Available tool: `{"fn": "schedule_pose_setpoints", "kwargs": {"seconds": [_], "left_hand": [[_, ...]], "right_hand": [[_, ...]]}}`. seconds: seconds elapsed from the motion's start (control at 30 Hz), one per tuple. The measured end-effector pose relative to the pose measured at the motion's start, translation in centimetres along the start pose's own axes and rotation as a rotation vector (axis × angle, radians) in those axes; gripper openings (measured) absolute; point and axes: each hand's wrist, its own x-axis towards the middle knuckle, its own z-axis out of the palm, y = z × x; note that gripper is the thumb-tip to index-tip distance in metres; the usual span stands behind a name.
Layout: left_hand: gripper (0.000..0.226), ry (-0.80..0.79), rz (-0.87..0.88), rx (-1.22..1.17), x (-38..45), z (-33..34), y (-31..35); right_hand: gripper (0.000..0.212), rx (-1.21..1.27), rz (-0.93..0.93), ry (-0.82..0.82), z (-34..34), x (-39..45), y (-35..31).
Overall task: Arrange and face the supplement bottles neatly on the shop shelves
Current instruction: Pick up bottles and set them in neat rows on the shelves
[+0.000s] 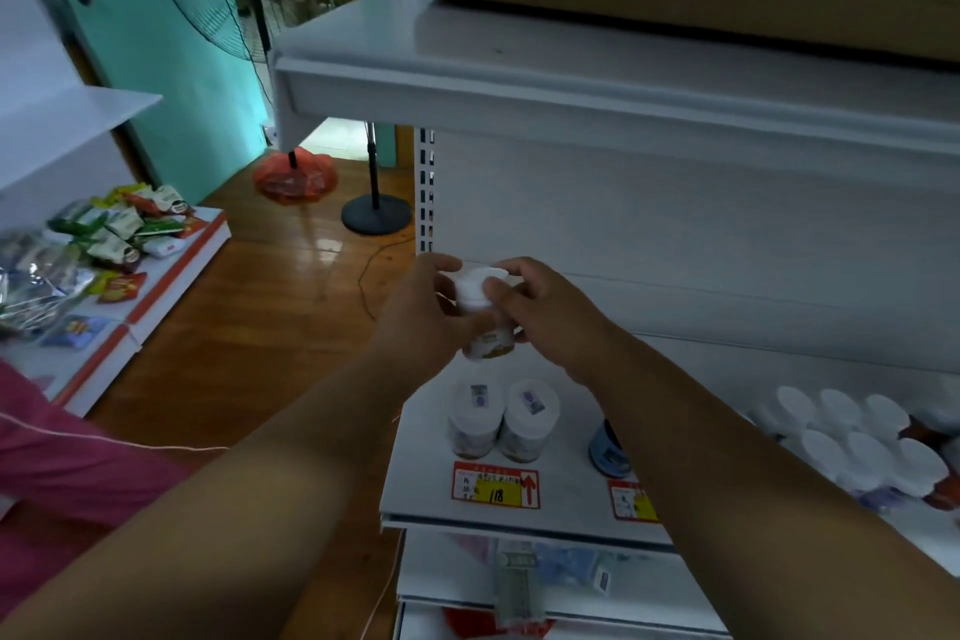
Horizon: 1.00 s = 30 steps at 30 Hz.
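gripping a white-capped bottle from both sides, the left hand and right hand held it in the air above the white shelf. fingers of both hands curled round its cap and body. two matching bottles stood side by side directly below, behind a red-and-yellow price tag. more white-capped bottles were grouped farther right on that shelf.

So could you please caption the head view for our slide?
Both hands hold a white-capped bottle above two shelved bottles.
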Motion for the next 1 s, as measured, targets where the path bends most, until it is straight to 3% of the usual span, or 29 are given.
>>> {"fn": "schedule_pose_setpoints", "kwargs": {"seconds": [0.13, 0.37, 0.7, 0.8, 0.9, 1.0], "left_hand": [[0.046, -0.076, -0.014, 0.045, -0.4, -0.3, -0.6], [0.051, -0.203, -0.036, 0.299, -0.2, -0.3, -2.3], [0.048, -0.296, -0.165, 0.292, -1.7, 0.4, -4.2], [0.064, -0.287, -0.055, 0.445, -2.5, 0.9, -3.5], [0.074, -0.249, 0.172, 0.733, -3.8, 1.8, -2.7], [0.08, -0.31, 0.265, 0.931, -4.8, 3.0, -2.6]], "right_hand": [[0.031, 0.002, -0.006, -0.011, -0.1, 0.6, 0.4], [0.038, -0.398, -0.065, -0.055, 0.7, 1.1, 2.0], [0.03, -0.522, -0.03, -0.053, 2.1, 0.5, 3.6], [0.03, -0.537, 0.008, -0.033, 2.1, 0.1, 3.5], [0.032, -0.509, 0.026, 0.008, 2.3, -0.8, 3.7], [0.032, -0.498, 0.032, 0.079, 2.7, -1.9, 4.3]]}}
